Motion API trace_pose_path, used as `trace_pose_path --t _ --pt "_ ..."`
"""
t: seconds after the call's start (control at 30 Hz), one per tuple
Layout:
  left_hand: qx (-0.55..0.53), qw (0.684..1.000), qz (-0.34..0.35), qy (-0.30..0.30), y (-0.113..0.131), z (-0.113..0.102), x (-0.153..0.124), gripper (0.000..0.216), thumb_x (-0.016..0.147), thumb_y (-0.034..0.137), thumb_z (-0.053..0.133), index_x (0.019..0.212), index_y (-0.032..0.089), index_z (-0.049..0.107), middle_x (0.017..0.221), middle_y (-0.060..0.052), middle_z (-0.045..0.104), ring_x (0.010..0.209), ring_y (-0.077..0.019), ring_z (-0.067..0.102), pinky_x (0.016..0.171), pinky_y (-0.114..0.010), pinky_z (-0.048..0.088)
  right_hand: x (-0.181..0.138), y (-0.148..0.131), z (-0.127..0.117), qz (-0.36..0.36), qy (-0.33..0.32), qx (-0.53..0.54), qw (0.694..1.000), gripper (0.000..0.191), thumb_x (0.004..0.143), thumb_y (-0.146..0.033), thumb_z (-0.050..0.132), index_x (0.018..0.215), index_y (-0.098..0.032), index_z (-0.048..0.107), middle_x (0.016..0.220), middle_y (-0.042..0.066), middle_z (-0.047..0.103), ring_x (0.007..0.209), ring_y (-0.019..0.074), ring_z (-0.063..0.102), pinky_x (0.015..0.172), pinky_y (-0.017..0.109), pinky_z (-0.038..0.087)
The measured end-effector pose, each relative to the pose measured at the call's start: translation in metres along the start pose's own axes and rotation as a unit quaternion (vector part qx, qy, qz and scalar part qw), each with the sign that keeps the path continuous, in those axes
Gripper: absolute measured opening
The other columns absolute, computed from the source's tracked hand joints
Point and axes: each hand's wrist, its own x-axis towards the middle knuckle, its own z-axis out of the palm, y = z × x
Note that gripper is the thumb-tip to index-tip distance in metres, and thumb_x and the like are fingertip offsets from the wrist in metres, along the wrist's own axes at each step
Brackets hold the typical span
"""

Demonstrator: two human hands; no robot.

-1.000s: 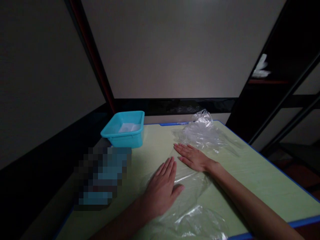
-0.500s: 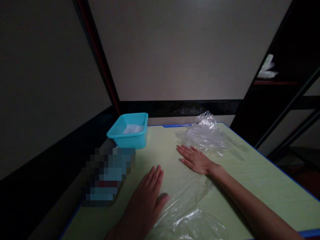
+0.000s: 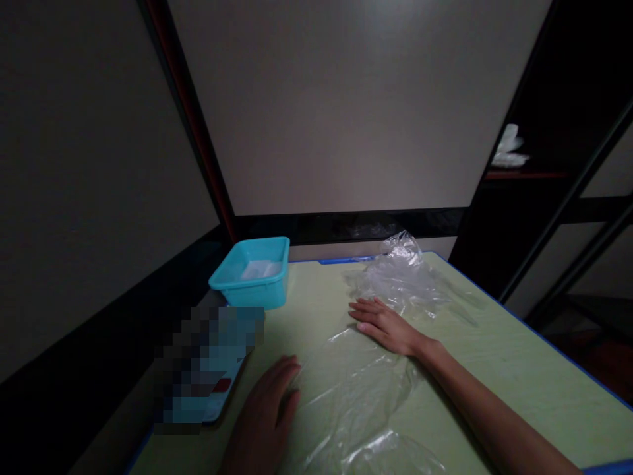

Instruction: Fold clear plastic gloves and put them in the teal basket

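A clear plastic bag [image 3: 366,389] lies spread over the pale green table between my hands, its surface creased and shiny near the front. My right hand [image 3: 383,324] rests flat at the far end of this bag, fingers stretched out toward the left. On the bag's left side is my left hand [image 3: 271,402], its fingers bent and the thumb apart from them. Whether its fingertips touch the bag's edge I cannot tell. Just beyond my right hand lies a crumpled heap of clear plastic [image 3: 405,274].
At the back left corner stands a turquoise plastic basin [image 3: 254,290] with something white inside. In front of it lies a flat, partly blurred-out object [image 3: 222,359] along the table's left edge. Wall panels rise behind the table [image 3: 514,369]. White items [image 3: 509,152] sit on a shelf at right.
My left hand has drawn back toward the lower left, its fingers bending. My right hand stays nearly in place. The bag's far left edge now stands out more, and the view has shifted slightly.
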Motion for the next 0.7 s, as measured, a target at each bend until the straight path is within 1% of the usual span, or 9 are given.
trace_pose_path --t 0.1,0.2,0.27,0.37,0.4,0.47,0.53,0.63,0.7 --pt "-0.018 1.0 -0.007 0.009 0.001 -0.002 0.001 0.029 0.076 0.024 0.042 0.097 0.02 0.062 0.108 -0.006 0.063 0.101 -0.0221 0.058 0.09 -0.041 0.046 -0.001 -0.001 0.0 -0.012 0.044 0.047 0.998 0.041 0.09 -0.041 0.034 0.117 -0.018 0.055 0.122 0.01 0.054 0.118 0.0239 0.042 0.104 0.049 0.019" --pt "-0.039 0.999 -0.028 0.021 0.004 -0.003 0.002 0.029 0.073 0.026 0.045 0.096 0.021 0.062 0.104 -0.005 0.065 0.099 -0.0224 0.059 0.089 -0.04 0.047 -0.001 -0.005 0.0 -0.012 0.105 0.149 0.983 0.036 0.088 -0.041 0.041 0.107 -0.019 0.061 0.113 0.01 0.059 0.108 0.0222 0.051 0.098 0.043 0.034" --pt "-0.052 0.997 -0.048 0.03 0.006 -0.005 0.004 0.03 0.071 0.026 0.046 0.096 0.021 0.062 0.104 -0.005 0.065 0.099 -0.0229 0.059 0.089 -0.04 0.046 0.001 -0.006 0.001 0.016 0.161 0.244 0.956 0.031 0.083 -0.042 0.049 0.095 -0.019 0.066 0.104 0.01 0.063 0.1 0.0221 0.056 0.09 0.04 0.042" --pt "-0.068 0.994 -0.087 0.02 0.01 -0.009 0.006 0.03 0.068 0.026 0.049 0.094 0.02 0.063 0.099 -0.006 0.066 0.094 -0.0238 0.061 0.085 -0.04 0.048 0.005 -0.006 0.005 0.064 0.228 0.351 0.906 0.025 0.071 -0.042 0.062 0.08 -0.019 0.068 0.094 0.009 0.065 0.087 0.0209 0.06 0.08 0.038 0.048" --pt "-0.074 0.992 -0.1 0.016 0.012 -0.011 0.007 0.031 0.067 0.026 0.049 0.094 0.02 0.062 0.096 -0.006 0.067 0.091 -0.0239 0.062 0.083 -0.04 0.049 0.006 -0.005 0.007 0.073 0.235 0.37 0.896 0.025 0.069 -0.041 0.064 0.08 -0.018 0.067 0.09 0.008 0.066 0.08 0.0194 0.061 0.075 0.036 0.05" --pt "-0.086 0.989 -0.121 0.021 0.017 -0.013 0.007 0.032 0.065 0.026 0.051 0.094 0.019 0.062 0.088 -0.005 0.067 0.08 -0.023 0.064 0.074 -0.037 0.052 0.007 -0.004 0.009 0.083 0.232 0.388 0.888 0.031 0.068 -0.04 0.065 0.089 -0.017 0.064 0.085 0.008 0.066 0.067 0.0152 0.061 0.063 0.031 0.052" --pt "-0.1 0.985 -0.135 0.038 0.021 -0.014 0.008 0.033 0.063 0.026 0.052 0.095 0.018 0.061 0.076 -0.003 0.066 0.065 -0.0199 0.062 0.063 -0.033 0.053 0.006 -0.004 0.01 0.089 0.224 0.405 0.882 0.04 0.066 -0.037 0.066 0.1 -0.017 0.06 0.088 0.008 0.066 0.057 0.011 0.058 0.055 0.026 0.051" --pt "-0.134 0.978 -0.147 0.063 0.024 -0.013 0.009 0.034 0.063 0.025 0.053 0.094 0.016 0.06 0.062 0.002 0.059 0.047 -0.0143 0.054 0.049 -0.027 0.048 0.006 -0.005 0.009 0.104 0.21 0.439 0.867 0.05 0.061 -0.032 0.07 0.106 -0.018 0.054 0.104 0.01 0.061 0.053 0.0072 0.056 0.05 0.022 0.049" --pt "-0.158 0.972 -0.151 0.084 0.025 -0.014 0.014 0.035 0.062 0.026 0.054 0.095 0.016 0.058 0.059 0.004 0.057 0.043 -0.0124 0.051 0.045 -0.024 0.045 0.009 -0.006 0.006 0.116 0.205 0.452 0.86 0.051 0.058 -0.029 0.071 0.105 -0.017 0.054 0.106 0.01 0.06 0.053 0.0067 0.055 0.051 0.023 0.049"
